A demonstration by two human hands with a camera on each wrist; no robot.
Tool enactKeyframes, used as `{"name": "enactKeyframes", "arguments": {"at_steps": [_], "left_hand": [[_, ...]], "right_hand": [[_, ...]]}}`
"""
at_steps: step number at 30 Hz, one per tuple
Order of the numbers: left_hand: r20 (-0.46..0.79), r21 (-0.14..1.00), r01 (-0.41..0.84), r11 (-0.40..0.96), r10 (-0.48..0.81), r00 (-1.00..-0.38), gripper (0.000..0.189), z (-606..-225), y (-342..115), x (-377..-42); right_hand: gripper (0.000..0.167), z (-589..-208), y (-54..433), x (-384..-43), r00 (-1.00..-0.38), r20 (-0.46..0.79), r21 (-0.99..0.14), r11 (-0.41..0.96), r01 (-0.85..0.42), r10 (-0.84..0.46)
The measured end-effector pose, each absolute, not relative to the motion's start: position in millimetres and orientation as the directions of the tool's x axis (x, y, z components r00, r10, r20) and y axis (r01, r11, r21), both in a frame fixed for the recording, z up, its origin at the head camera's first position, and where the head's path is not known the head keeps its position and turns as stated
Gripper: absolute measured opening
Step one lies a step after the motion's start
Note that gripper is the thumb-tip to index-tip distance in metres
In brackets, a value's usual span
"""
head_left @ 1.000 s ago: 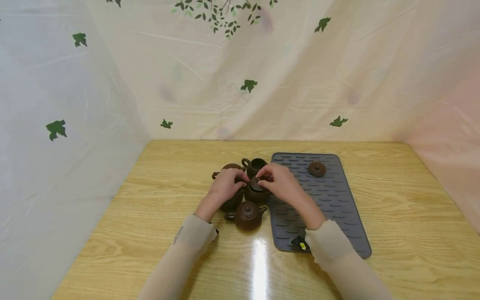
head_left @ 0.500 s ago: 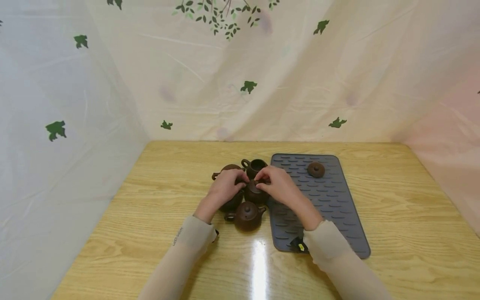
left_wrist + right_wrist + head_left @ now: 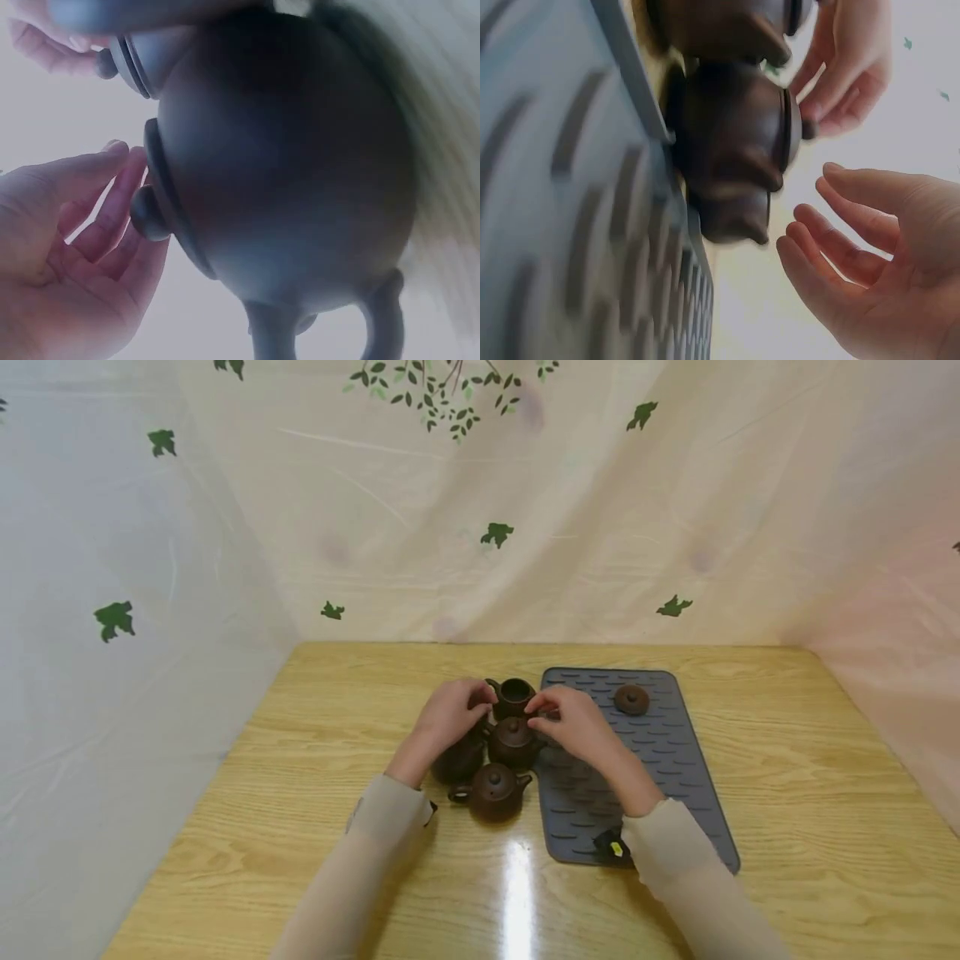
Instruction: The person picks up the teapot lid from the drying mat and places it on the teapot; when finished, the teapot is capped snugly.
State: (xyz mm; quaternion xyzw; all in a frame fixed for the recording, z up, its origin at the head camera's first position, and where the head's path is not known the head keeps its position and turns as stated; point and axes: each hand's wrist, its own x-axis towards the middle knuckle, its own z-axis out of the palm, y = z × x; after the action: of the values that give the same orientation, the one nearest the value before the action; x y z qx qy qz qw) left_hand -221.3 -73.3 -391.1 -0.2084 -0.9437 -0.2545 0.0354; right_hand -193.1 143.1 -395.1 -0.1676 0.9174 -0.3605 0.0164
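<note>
A dark brown teapot with its lid on stands in the middle of a tight cluster. My right hand hovers just right of it, fingers loosely bent and holding nothing. Over the cluster's left side is my left hand, near a dark teapot and hiding part of the group. The left wrist view has that left hand beside a lidded teapot, with nothing gripped. A lidded teapot sits at the front; a lidless pot stands at the back, its mouth uncovered.
A grey ridged mat lies right of the teapots, with a round brown lid near its far end. The wooden table meets a cloth backdrop behind and at the sides.
The lid over the middle teapot has settled onto it, and my right hand has let go and drawn back right. My left hand has moved slightly up and left.
</note>
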Motion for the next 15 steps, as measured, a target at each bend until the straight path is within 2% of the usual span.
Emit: {"name": "enactKeyframes", "arguments": {"at_steps": [8, 15], "left_hand": [[0.156, 0.505, 0.377, 0.776, 0.348, -0.925, 0.011, -389.0, -69.8, -233.2], [0.194, 0.489, 0.379, 0.786, 0.326, -0.925, 0.011, -390.7, -68.1, -246.3]], "right_hand": [[0.021, -392.6, 188.0, -201.4, -0.973, 0.12, -0.682, 0.696, -0.225, -0.197], [0.025, -394.1, 230.0, -207.1, -0.988, 0.147, -0.686, 0.714, -0.141, -0.054]]}}
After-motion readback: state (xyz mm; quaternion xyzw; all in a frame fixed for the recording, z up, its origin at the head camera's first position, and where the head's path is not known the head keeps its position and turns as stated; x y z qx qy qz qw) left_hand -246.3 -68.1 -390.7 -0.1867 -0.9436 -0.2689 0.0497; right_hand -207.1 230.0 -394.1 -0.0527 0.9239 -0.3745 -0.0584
